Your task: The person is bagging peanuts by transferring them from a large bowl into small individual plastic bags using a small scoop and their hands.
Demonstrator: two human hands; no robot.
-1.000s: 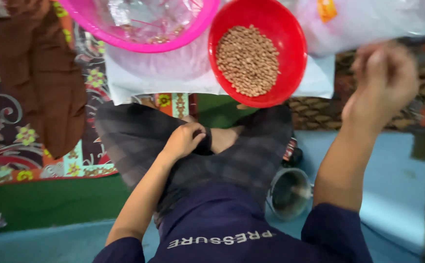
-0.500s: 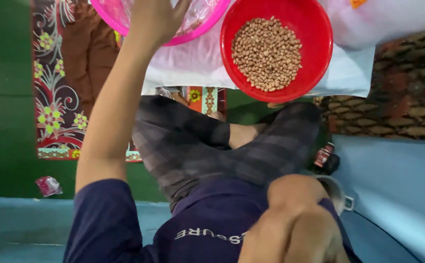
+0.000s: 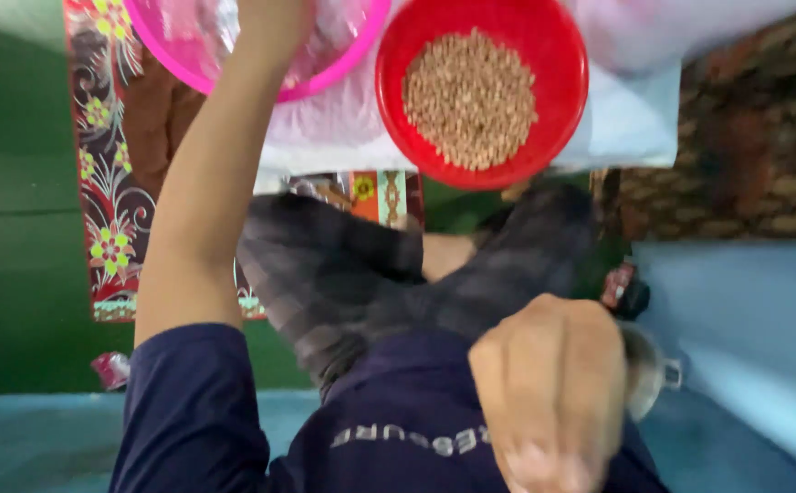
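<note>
Green floor, left hand (image 3: 270,23) at round pink bowl (image 3: 343,78)

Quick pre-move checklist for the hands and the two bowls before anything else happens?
1. Left hand over the pink bowl: ok.
2. What the left hand grips: cannot tell, its fingers run past the frame edge.
3. Right hand clear of both bowls: ok, it is a fist close to the camera.
4. Right hand empty: cannot tell, fist closed and blurred.
5. Red bowl upright, brown grains inside: ok.
</note>
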